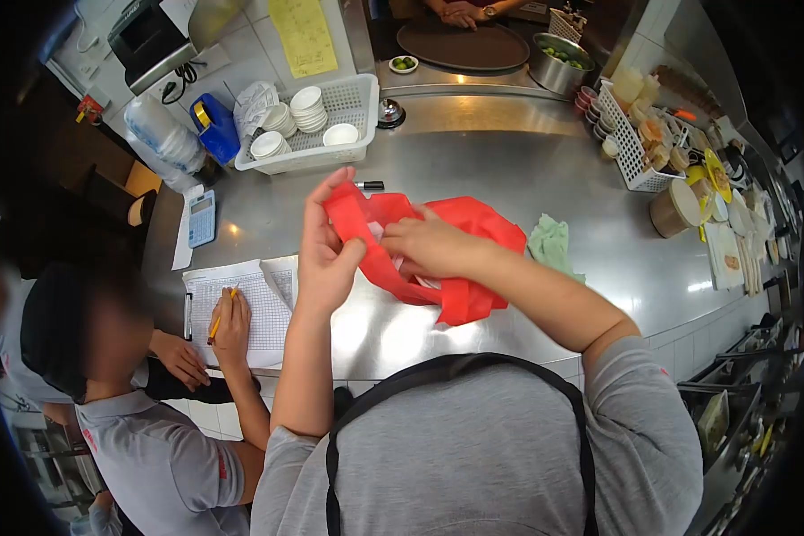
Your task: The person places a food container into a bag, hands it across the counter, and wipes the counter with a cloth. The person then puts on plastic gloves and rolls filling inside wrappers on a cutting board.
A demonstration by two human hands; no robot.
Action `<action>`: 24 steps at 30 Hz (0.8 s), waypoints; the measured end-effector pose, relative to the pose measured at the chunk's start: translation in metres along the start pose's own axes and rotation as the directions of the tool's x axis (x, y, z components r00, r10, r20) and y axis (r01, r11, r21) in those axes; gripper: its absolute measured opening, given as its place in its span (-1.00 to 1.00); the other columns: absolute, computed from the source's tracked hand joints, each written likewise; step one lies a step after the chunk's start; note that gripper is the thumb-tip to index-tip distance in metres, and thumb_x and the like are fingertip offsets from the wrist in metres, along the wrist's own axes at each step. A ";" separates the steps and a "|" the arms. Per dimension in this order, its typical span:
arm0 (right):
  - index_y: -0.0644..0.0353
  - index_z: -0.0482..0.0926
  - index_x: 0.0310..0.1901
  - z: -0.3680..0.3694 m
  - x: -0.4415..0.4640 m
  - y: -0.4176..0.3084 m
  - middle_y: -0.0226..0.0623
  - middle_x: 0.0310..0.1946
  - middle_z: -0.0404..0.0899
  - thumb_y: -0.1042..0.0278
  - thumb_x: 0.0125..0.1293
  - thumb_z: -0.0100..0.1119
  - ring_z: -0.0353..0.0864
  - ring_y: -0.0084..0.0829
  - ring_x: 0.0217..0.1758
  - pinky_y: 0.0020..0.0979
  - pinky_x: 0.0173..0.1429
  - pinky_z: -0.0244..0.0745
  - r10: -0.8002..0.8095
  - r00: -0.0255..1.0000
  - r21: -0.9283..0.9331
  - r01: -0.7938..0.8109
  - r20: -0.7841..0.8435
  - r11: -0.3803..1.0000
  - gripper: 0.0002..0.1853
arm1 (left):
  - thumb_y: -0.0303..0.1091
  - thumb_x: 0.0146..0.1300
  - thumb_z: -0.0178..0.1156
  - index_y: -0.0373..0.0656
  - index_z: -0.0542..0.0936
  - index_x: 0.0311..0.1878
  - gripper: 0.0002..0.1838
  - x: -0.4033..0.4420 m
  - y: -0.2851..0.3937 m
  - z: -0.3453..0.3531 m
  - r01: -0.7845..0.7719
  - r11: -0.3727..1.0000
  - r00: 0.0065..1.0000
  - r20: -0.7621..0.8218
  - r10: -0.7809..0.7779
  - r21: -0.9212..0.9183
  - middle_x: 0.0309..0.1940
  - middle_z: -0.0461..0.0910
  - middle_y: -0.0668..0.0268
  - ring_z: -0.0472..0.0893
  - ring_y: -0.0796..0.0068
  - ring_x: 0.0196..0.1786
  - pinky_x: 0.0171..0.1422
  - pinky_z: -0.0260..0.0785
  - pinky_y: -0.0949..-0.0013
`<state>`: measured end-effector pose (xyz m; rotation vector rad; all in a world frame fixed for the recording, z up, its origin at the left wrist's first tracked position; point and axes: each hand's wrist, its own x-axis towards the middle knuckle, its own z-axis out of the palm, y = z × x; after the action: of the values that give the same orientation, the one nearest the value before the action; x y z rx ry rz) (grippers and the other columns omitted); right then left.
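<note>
A red cloth-like bag (484,223) lies on the steel counter in front of me, its opening toward the left. My left hand (332,259) grips the bag's near-left rim between thumb and fingers and lifts that edge up. At the mouth of the bag is my right hand (431,245), with its curled fingers reaching inside. Something whitish (375,230) shows inside near those fingertips, mostly hidden by the hand and the red cloth. Behind the bag lies a black marker (369,186). A pale green cloth (552,243) is crumpled to its right.
At left, a co-worker's hand (232,323) holds a yellow pencil over a gridded sheet (263,308). A calculator (202,217), a white basket (364,98) of small dishes and a bell (390,113) stand farther back. Another basket (630,156) and a round container (674,210) are right.
</note>
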<state>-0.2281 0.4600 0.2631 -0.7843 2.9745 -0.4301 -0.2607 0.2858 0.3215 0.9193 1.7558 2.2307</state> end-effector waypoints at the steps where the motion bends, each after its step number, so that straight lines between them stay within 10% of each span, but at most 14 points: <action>1: 0.04 0.52 0.01 -0.013 -0.014 0.002 -0.30 0.09 0.42 0.13 0.12 0.15 0.40 -0.28 0.15 0.02 0.33 0.07 -0.024 1.000 0.084 0.023 0.011 0.996 -0.60 | -0.74 -0.10 -0.11 -0.22 0.16 0.33 -0.23 0.002 0.001 0.001 -0.003 1.000 1.000 -0.003 0.003 0.024 0.36 0.17 0.15 0.25 0.40 0.36 0.33 0.19 0.39; 5: 0.01 0.51 0.12 -0.063 -0.068 0.012 -0.27 0.23 0.34 -0.38 0.16 -0.03 0.27 -0.25 0.29 0.12 0.43 -0.18 0.050 0.936 0.098 -0.090 0.349 0.991 -0.32 | -0.76 -0.07 -0.13 -0.22 0.19 0.33 -0.25 0.008 0.008 0.000 0.036 0.996 0.998 -0.060 -0.031 0.077 0.35 0.20 0.16 0.32 0.42 0.30 0.21 0.33 0.44; 11: 0.03 0.55 0.01 -0.107 -0.119 0.044 -0.28 0.00 0.43 0.14 0.07 0.32 0.34 -0.25 0.22 0.01 0.34 0.05 -0.011 0.934 0.025 0.002 0.358 1.000 -0.55 | -0.77 -0.03 -0.11 -0.24 0.25 0.30 -0.30 0.027 0.018 -0.014 0.075 0.990 0.997 -0.038 -0.071 0.120 0.22 0.38 0.21 0.43 0.48 0.19 0.14 0.35 0.51; 13: 0.06 0.58 -0.18 -0.136 -0.109 0.046 -0.33 -0.08 0.43 0.41 -0.02 0.36 0.39 -0.27 0.16 -0.20 0.24 0.25 0.155 0.986 0.458 -0.167 0.065 0.873 -0.70 | -0.75 0.02 -0.02 -0.22 0.40 0.20 -0.41 0.035 0.025 -0.009 0.063 0.970 0.988 0.123 -0.094 0.235 0.02 0.51 0.31 0.52 0.56 -0.01 0.01 0.37 0.55; 17: 0.15 0.55 -0.38 -0.145 -0.065 0.027 -0.31 0.00 0.43 0.52 0.06 0.24 0.43 -0.27 0.12 -0.33 0.13 0.35 -0.140 0.861 0.353 0.342 -0.490 0.871 -0.91 | -0.71 -0.02 0.13 -0.20 0.60 -0.13 -0.66 0.049 0.058 0.041 -0.246 0.787 0.891 0.452 -0.047 0.566 -0.28 0.53 0.34 0.47 0.58 -0.29 -0.22 0.29 0.54; 22: 0.26 0.52 -0.29 -0.129 -0.038 0.029 -0.19 -0.28 0.53 0.65 -0.01 0.14 0.54 -0.26 -0.17 -0.38 -0.06 0.41 -0.151 0.932 0.501 0.308 -0.330 0.809 -0.80 | -0.69 0.00 0.18 -0.29 0.51 -0.33 -0.85 0.060 0.040 0.038 -0.432 0.663 0.845 0.532 0.061 0.611 -0.31 0.50 0.31 0.49 0.58 -0.26 -0.23 0.32 0.54; 24: 0.27 0.51 -0.28 -0.136 -0.035 0.042 -0.19 -0.35 0.54 0.64 -0.01 0.15 0.54 -0.28 -0.23 -0.41 -0.09 0.42 -0.126 0.951 0.524 0.262 -0.282 0.810 -0.80 | -0.67 0.08 0.18 -0.27 0.48 -0.33 -0.87 0.054 0.028 0.038 -0.288 0.869 0.936 0.311 0.167 0.401 -0.17 0.48 0.25 0.50 0.59 -0.23 -0.22 0.37 0.54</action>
<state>-0.2319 0.5470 0.3815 -1.0144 2.7024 -1.4162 -0.2761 0.3345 0.3720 1.5170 2.1514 1.7283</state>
